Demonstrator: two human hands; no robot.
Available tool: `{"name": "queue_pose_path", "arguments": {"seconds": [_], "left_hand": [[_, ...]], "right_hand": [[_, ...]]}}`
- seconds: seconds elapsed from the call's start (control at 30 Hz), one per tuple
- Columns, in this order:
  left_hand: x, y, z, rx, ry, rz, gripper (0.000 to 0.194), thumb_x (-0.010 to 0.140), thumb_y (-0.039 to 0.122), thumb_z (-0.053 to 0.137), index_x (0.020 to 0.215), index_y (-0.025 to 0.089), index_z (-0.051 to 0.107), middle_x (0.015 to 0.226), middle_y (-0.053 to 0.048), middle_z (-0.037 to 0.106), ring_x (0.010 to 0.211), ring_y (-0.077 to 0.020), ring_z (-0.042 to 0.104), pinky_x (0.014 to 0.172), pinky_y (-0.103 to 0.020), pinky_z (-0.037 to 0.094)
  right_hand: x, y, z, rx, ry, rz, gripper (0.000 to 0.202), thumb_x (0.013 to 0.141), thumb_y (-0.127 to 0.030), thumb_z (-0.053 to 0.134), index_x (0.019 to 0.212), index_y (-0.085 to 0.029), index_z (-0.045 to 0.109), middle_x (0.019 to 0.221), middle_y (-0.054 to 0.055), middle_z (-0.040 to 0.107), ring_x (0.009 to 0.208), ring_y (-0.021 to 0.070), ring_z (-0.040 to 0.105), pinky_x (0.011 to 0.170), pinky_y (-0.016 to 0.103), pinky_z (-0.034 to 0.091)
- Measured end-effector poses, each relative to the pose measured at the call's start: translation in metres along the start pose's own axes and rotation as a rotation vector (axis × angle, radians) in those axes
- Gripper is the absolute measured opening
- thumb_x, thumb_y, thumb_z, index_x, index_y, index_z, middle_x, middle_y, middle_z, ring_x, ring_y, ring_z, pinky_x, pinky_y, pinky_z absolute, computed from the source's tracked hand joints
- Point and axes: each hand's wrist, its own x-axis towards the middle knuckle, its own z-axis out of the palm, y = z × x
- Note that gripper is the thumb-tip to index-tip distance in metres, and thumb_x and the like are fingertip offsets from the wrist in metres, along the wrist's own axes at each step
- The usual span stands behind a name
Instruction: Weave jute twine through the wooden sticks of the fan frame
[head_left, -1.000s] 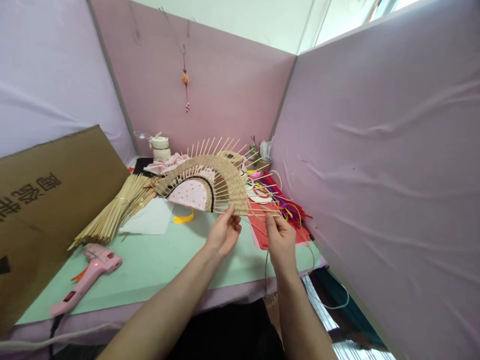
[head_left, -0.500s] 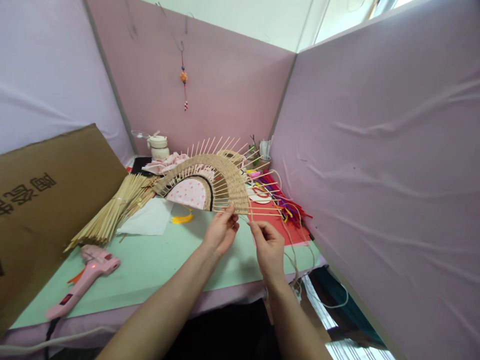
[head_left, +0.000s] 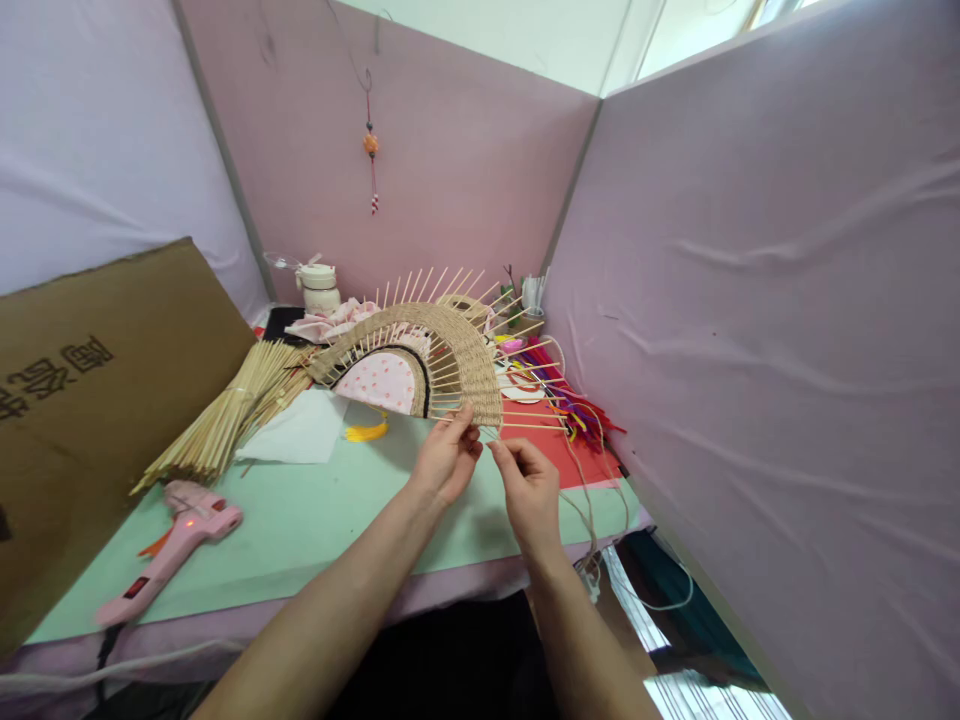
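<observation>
A half-round woven fan (head_left: 480, 375) of tan cord on thin bamboo sticks is held up over the table. Its inner half-disc (head_left: 379, 382) is pale pink with small spots and a black edge, and bare stick ends spread beyond the woven band. My left hand (head_left: 450, 455) grips the fan's lower right corner, thumb on top. Just right of it, my right hand (head_left: 531, 490) is closed in a pinch on a thin strand of cord (head_left: 492, 434) below the band's end. The strand is barely visible between the fingertips.
A pink glue gun (head_left: 176, 545) with a lit lamp lies at the left, near a bundle of bamboo sticks (head_left: 225, 405) and a cardboard sheet (head_left: 112, 400). Loose cords (head_left: 589, 500) trail over red paper (head_left: 540, 440) at the right. A cream bottle (head_left: 319, 288) stands behind.
My right hand has moved slightly left, closer to the fan's corner. My left hand keeps its grip on the fan, and the whole view has shifted a little.
</observation>
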Motion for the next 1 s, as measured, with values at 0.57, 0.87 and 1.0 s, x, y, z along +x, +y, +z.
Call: {"name": "queue_pose_path", "arguments": {"seconds": [0.57, 0.87, 1.0], "left_hand": [[-0.015, 0.013, -0.004, -0.036, 0.021, -0.111, 0.037, 0.059, 0.025, 0.086, 0.077, 0.015, 0.055, 0.063, 0.007, 0.051, 0.053, -0.0033, 0.045, 0.052, -0.017, 0.036], [-0.019, 0.015, -0.016, 0.024, 0.006, -0.239, 0.012, 0.084, 0.026, 0.066, 0.086, 0.015, 0.060, 0.072, 0.000, 0.058, 0.062, -0.0082, 0.055, 0.058, -0.021, 0.043], [-0.023, 0.021, -0.021, 0.050, -0.064, -0.367, 0.012, 0.089, 0.028, 0.058, 0.092, 0.018, 0.060, 0.082, -0.005, 0.064, 0.074, -0.0145, 0.063, 0.068, -0.028, 0.047]], "right_hand": [[0.017, 0.017, -0.001, 0.093, 0.035, 0.066, 0.027, 0.078, -0.042, 0.067, 0.083, -0.015, 0.070, 0.076, 0.004, 0.069, 0.069, 0.0154, 0.058, 0.067, 0.028, 0.046], [0.018, 0.014, -0.001, -0.058, 0.125, -0.080, 0.022, 0.080, -0.038, 0.065, 0.080, -0.017, 0.071, 0.075, 0.004, 0.070, 0.067, 0.0159, 0.062, 0.065, 0.027, 0.047], [0.021, 0.015, -0.006, -0.090, 0.045, -0.079, 0.021, 0.080, -0.038, 0.066, 0.075, -0.018, 0.070, 0.070, 0.003, 0.069, 0.065, 0.0153, 0.060, 0.062, 0.026, 0.046]]}}
